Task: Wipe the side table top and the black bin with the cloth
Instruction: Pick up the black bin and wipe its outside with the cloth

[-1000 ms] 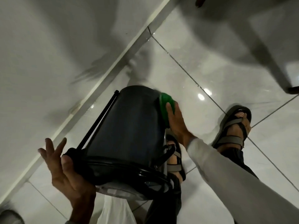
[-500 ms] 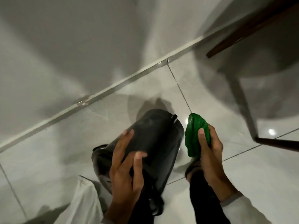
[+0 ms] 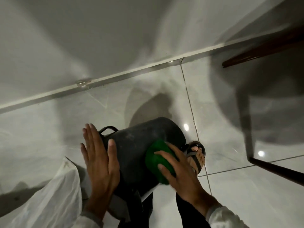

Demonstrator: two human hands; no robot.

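The black bin (image 3: 136,145) is tipped on its side above the tiled floor, its base pointing away from me. My left hand (image 3: 98,163) lies flat against the bin's left flank, fingers straight, thumb across the top. My right hand (image 3: 179,175) presses the green cloth (image 3: 156,155) onto the bin's right side, fingers spread over it. A corner of the dark wooden side table (image 3: 263,50) shows at the upper right; its top is out of sight.
A white plastic bag (image 3: 54,196) hangs out of the bin at the lower left. My sandalled foot (image 3: 196,153) stands just right of the bin. A thin dark table leg (image 3: 276,170) crosses the floor at the right. The white wall and skirting (image 3: 115,74) run behind.
My right hand has brought the cloth from beside the bin's end onto its side. My left hand has flattened against the bin's left flank, and the bin has turned a little.
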